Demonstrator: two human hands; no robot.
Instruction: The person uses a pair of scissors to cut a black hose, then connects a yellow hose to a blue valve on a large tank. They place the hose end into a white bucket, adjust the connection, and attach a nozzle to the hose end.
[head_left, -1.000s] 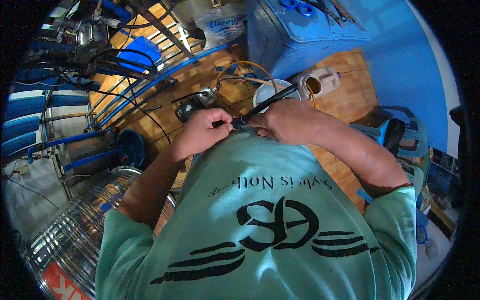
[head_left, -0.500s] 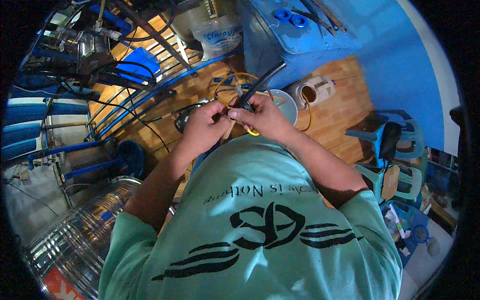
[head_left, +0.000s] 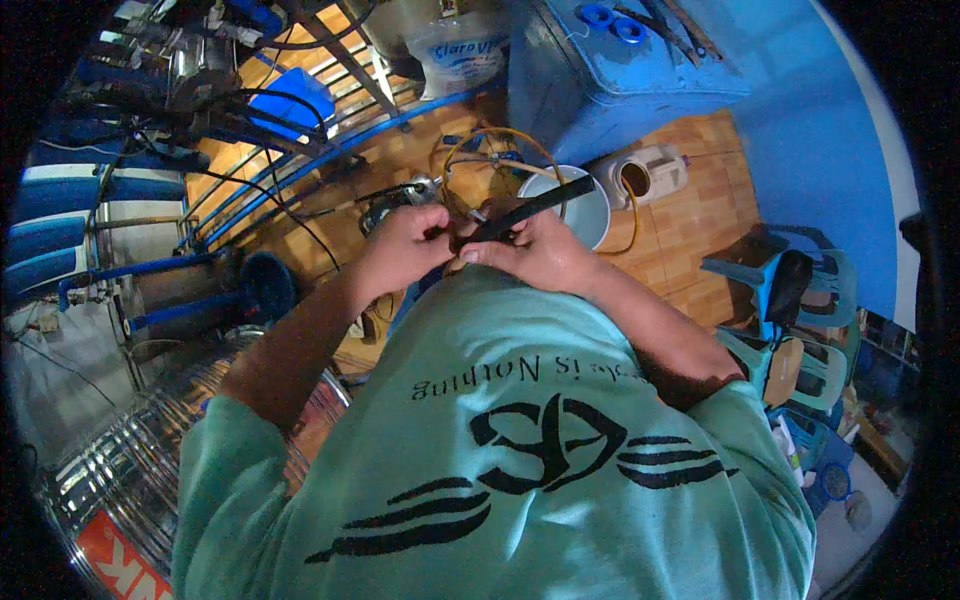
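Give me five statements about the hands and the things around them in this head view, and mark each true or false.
1. Both hands, the left hand and the right hand, meet on a black strip. True.
2. The black strip lies flat on the floor. False: it is held up in the hands.
3. A white bowl sits beyond the hands. True.
4. The person's shirt is red. False: it is light green with black print.
5. A large blue tank stands beyond the hands. True.
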